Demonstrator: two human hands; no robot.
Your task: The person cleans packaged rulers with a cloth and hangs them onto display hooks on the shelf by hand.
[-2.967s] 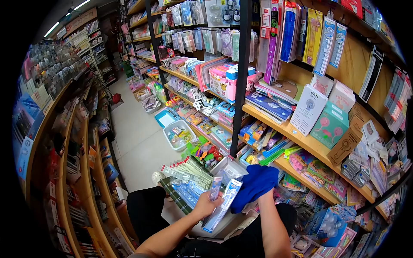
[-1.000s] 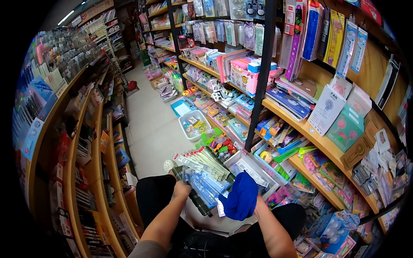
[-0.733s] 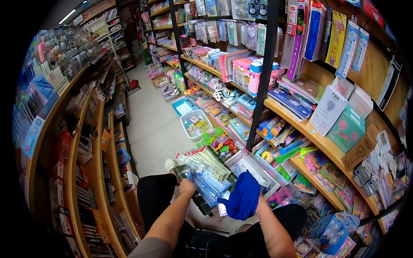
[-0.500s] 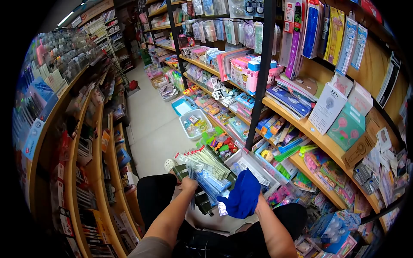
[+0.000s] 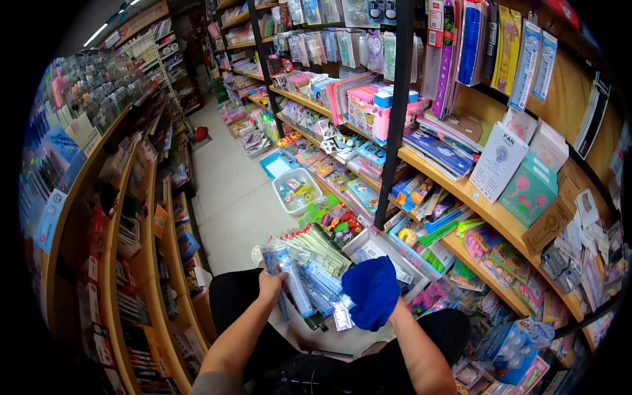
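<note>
My left hand [image 5: 270, 286] is closed around a few slim clear packets with blue contents [image 5: 289, 278], holding them upright. Beside them, more clear-and-blue packets [image 5: 321, 289] lie fanned out between my knees. Behind those is a stack of pale green packets [image 5: 322, 251] with red tops. My right hand [image 5: 397, 315] is at a bunched blue cloth [image 5: 372, 289], which covers its fingers. A small white printed card or packet [image 5: 342, 316] shows at the cloth's left edge.
A white tub [image 5: 297, 191] of small packets stands on the floor ahead. A grey-white bin [image 5: 403, 266] is beyond the cloth. Curved wooden shelves [image 5: 158, 263] run close on my left; loaded shelves with a black post [image 5: 395, 112] rise on my right.
My left hand has lifted slightly and moved left, bringing blue packets up away from the pile. The blue cloth has shifted a little and spread into a rounder shape.
</note>
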